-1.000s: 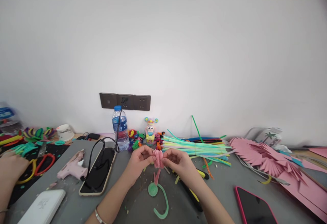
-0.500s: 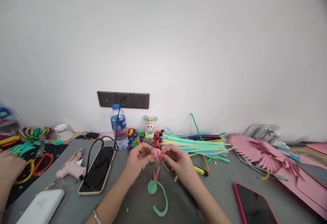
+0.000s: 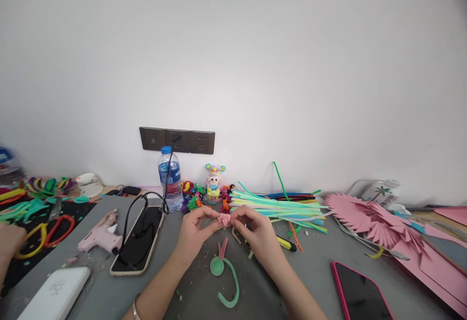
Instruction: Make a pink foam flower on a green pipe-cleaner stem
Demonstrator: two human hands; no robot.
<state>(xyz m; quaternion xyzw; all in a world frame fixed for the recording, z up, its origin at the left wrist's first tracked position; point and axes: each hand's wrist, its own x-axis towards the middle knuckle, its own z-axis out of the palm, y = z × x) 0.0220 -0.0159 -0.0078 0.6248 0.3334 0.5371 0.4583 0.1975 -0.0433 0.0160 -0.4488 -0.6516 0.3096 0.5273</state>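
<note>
A small pink fuzzy piece (image 3: 224,220) is pinched between my two hands above the grey table mat. My left hand (image 3: 197,227) grips its left side with thumb and forefinger, and my right hand (image 3: 251,226) grips its right side the same way. Just below on the mat lies a green coiled disc (image 3: 217,266) with a curved green tail (image 3: 235,281). Two short pink strips (image 3: 223,248) stick up from the disc's top. Behind my hands stands a little figure (image 3: 213,184) with round eyes.
Pipe cleaners (image 3: 280,208) lie behind my right hand, near a yellow-black cutter (image 3: 286,243). A bottle (image 3: 170,179), phone (image 3: 138,242), pink glue gun (image 3: 100,235) and power bank (image 3: 54,293) stand left. Another person's hand (image 3: 10,242) is far left; a pink-cased phone (image 3: 361,293) lies right.
The pink piece has turned between my fingertips and shows a different side. The other person's hand at the far left has shifted a little left and down.
</note>
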